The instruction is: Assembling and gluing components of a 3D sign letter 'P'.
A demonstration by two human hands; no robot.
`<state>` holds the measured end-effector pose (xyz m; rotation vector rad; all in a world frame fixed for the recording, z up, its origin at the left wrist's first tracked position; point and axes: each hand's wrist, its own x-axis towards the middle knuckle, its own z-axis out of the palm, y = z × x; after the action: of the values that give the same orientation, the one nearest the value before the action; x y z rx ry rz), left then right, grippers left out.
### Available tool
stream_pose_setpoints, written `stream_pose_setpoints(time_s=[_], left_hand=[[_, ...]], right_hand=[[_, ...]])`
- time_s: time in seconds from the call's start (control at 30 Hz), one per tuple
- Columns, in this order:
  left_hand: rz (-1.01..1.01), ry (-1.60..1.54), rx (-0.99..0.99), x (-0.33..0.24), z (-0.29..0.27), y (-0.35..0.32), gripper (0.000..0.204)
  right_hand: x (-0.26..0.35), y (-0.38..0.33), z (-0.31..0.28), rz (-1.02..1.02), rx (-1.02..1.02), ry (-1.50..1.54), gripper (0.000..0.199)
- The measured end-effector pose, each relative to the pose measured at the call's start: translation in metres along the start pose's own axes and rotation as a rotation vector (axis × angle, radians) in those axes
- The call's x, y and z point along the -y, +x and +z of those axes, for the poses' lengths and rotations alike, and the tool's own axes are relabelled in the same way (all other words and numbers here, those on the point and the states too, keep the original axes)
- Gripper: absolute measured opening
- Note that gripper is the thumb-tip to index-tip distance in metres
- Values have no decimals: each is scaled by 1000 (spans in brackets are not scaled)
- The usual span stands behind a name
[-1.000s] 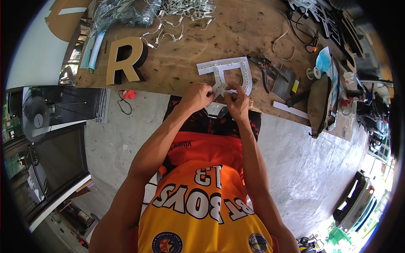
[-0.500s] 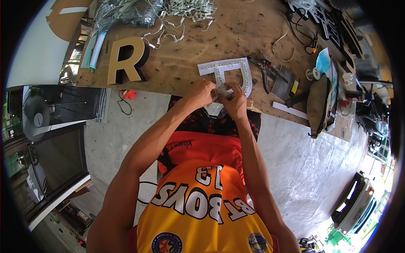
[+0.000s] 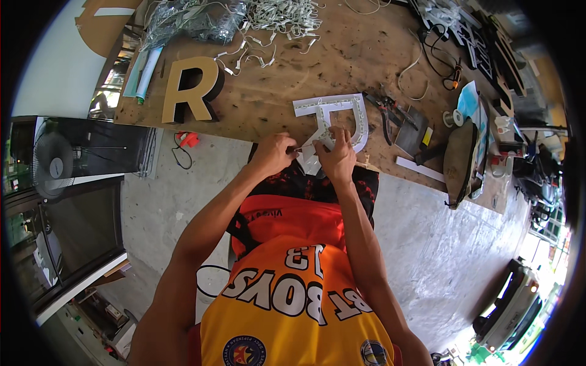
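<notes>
A white letter-shaped sign piece (image 3: 359, 125) lies at the near edge of the wooden workbench, with small light modules and wire running along its strokes. One leg of it sticks out over the bench edge towards me. My right hand (image 3: 337, 157) is closed at this leg, thumb and fingers pinching around its inner part. To the left of the leg, my left hand (image 3: 273, 156) is closed in a pinch, with a thin, wire-like end poking out between the fingertips. What exactly it holds is too small to make out.
A gold-faced letter block (image 3: 190, 91) stands at the left of the workbench (image 3: 262, 91). Behind it lie a heap of white light modules (image 3: 284, 18) and clear plastic bags (image 3: 192, 21). Right of the sign piece are pliers (image 3: 386, 116), a solder spool (image 3: 453, 118) and a brown pouch (image 3: 460, 160).
My left hand has drawn away from the right one, to the left and nearer to me. My right hand stays at the sign piece's leg. The whole view has shifted slightly.
</notes>
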<state>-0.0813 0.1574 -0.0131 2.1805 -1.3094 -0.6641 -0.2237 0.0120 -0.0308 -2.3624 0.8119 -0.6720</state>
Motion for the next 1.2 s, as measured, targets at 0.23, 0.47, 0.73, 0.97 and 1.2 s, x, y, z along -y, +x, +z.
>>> stream_pose_setpoints(time_s=[0.23, 0.47, 0.73, 0.97, 1.2], left_hand=[[-472, -791, 16, -5, 13, -18, 19], [-313, -921, -17, -8, 40, -27, 14], [-229, -537, -397, -4, 42, -38, 19], [-165, -447, -184, -3, 31, -18, 21], [-452, -792, 106, -6, 20, -6, 18]], right_hand=[[8, -48, -19, 398, 201, 564, 24], [11, -57, 0, 721, 363, 1002, 21], [3, -61, 4, 685, 291, 900, 22], [17, -53, 0, 544, 316, 706, 20], [20, -45, -7, 500, 430, 735, 19]])
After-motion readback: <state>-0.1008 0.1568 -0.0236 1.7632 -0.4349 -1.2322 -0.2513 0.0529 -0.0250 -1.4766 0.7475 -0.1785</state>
